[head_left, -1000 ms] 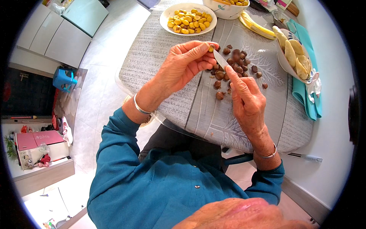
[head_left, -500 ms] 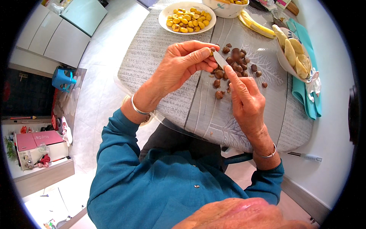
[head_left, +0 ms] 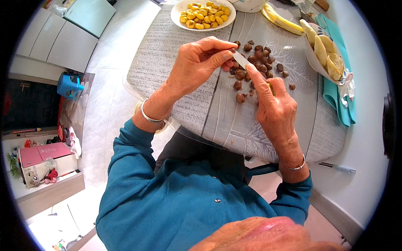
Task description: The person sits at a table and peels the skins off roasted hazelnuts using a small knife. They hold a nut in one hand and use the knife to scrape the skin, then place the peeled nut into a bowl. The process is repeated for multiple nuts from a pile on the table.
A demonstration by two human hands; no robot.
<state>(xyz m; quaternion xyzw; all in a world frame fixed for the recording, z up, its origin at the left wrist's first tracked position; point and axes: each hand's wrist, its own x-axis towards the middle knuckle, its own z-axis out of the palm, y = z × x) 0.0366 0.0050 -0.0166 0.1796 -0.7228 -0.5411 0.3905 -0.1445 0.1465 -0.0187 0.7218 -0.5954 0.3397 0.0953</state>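
Observation:
Between thumb and fingers, my left hand (head_left: 190, 65) pinches a small brown chestnut (head_left: 233, 50). My right hand (head_left: 276, 104) is closed round a paring knife (head_left: 240, 60), index finger stretched along the back of its pale blade. The blade's tip meets the chestnut at my left fingertips; my grip hides most of the handle. Just beyond and under the knife lie several loose brown chestnuts (head_left: 240, 75), some with bits of shell among them. Farther off to the left stands a white bowl (head_left: 175, 21) full of peeled yellow chestnuts (head_left: 205, 16).
The grey patterned table (head_left: 167, 54) has a clear cover. At its far side are a banana (head_left: 280, 23) and a second white bowl (head_left: 248, 6). On the right, a bowl of pale dumpling-shaped food (head_left: 320, 52) stands by a teal cloth (head_left: 337, 109) and crumpled tissue (head_left: 346, 88).
My left hand has shifted slightly up and left, and the fingers now cover more of the chestnut. The right hand has turned a little, with the blade still at the chestnut.

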